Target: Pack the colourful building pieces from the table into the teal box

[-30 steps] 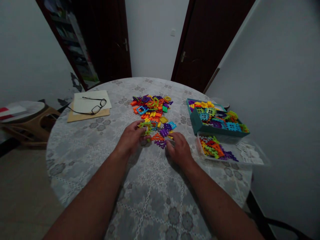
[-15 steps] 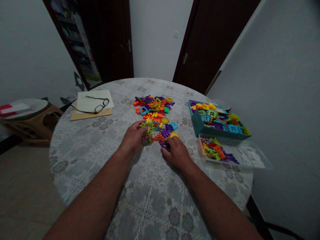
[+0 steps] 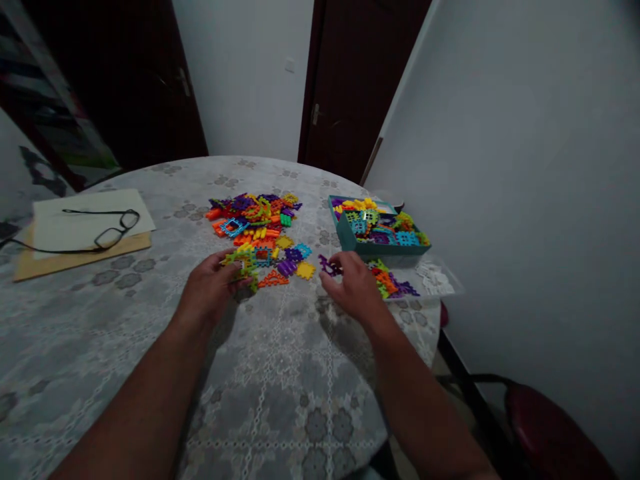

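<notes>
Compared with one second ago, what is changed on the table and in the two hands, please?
The right hand took the purple piece from beside the orange triangle and carried it rightward, toward the clear tray. The view turned right. The left hand still holds the yellow-green piece; the glasses stayed on the papers.

Dim light casts a soft shadow (image 3: 345,337) below the right hand (image 3: 353,283).

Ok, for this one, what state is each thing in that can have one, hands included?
Left hand: closed on lime-green pieces
Right hand: pinching a purple piece
Glasses: unfolded, lying on papers
Teal box: open, filled with pieces
Clear tray: open, partly filled, partly hidden by the right hand
Heap of pieces: loose on the tablecloth
Right-hand door: appears shut
</notes>
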Tool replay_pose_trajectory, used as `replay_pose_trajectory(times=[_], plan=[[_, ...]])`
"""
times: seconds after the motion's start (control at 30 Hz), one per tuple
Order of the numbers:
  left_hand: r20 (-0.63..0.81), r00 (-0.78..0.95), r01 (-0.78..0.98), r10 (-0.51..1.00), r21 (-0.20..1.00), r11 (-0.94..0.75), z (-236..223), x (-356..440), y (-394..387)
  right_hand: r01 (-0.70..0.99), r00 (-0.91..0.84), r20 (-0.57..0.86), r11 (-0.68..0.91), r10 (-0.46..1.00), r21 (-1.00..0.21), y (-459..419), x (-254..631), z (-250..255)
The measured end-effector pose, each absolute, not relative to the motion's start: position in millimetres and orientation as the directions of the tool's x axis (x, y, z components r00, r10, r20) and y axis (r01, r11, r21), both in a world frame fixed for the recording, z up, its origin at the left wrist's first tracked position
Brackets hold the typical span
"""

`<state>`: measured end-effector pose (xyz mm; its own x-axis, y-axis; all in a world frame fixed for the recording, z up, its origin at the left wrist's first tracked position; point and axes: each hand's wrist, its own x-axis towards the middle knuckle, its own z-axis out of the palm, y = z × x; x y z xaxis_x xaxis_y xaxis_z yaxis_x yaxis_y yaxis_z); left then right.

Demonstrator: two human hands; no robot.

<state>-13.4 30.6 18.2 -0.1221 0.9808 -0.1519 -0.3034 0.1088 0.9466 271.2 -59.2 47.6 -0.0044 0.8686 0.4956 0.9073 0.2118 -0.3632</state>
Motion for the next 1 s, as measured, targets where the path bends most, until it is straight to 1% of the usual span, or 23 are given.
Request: replay_pose_trajectory(times=[0.13,0.23,0.3,0.37,0.43,0.53,0.67,0.73,0.77,0.83,0.93,1.0], plan=[[-0.147,-0.131,-0.303,0.980,0.948,0.102,18.7,-13.5,30.2,0.963,0.189,0.439,-0.078,0.878,-0.257,-72.3,327.0,49.7],[-0.133,-0.128,-0.292,0.983,0.952,0.091,18.9,-12.1,28.1,0.951,0.307,0.360,-0.267,0.881,-0.157,-78.3,351.5,38.8],[-0.128,-0.133,-0.289,0.983,0.954,0.085,19.1,-11.7,27.4,0.938,0.347,0.325,-0.329,0.880,-0.111,-79.5,357.9,32.7],[-0.130,-0.136,-0.299,0.982,0.951,0.085,19.2,-12.0,27.3,0.937,0.348,0.327,-0.339,0.879,-0.087,-78.9,357.8,30.1],[-0.135,-0.136,-0.311,0.981,0.946,0.087,19.3,-12.9,27.6,0.955,0.295,0.361,-0.281,0.885,-0.092,-76.5,352.3,30.8],[-0.131,-0.138,-0.312,0.982,0.947,0.082,19.4,-13.9,27.8,0.986,0.131,0.403,-0.077,0.906,-0.147,-69.1,332.3,34.1],[-0.119,-0.162,-0.311,0.980,0.948,0.064,19.7,-13.9,27.2,0.940,-0.161,0.337,0.249,0.928,-0.235,-53.5,280.2,31.6],[-0.118,-0.169,-0.306,0.979,0.950,0.061,20.2,-13.8,26.6,0.891,-0.306,0.287,0.379,0.908,-0.248,-45.0,248.2,25.6],[-0.118,-0.168,-0.303,0.979,0.951,0.062,20.6,-13.8,26.3,0.879,-0.349,0.264,0.412,0.899,-0.239,-41.1,232.8,21.7],[-0.119,-0.165,-0.300,0.979,0.952,0.065,21.3,-13.9,25.8,0.886,-0.377,0.219,0.419,0.900,-0.196,-34.3,206.3,13.2],[-0.111,-0.159,-0.305,0.981,0.951,0.059,22.0,-14.2,25.4,0.922,-0.331,0.193,0.360,0.924,-0.145,-27.5,183.1,1.6],[-0.111,-0.172,-0.306,0.979,0.950,0.054,21.9,-14.2,25.7,0.939,-0.277,0.207,0.310,0.938,-0.150,-26.1,178.9,-3.9]])
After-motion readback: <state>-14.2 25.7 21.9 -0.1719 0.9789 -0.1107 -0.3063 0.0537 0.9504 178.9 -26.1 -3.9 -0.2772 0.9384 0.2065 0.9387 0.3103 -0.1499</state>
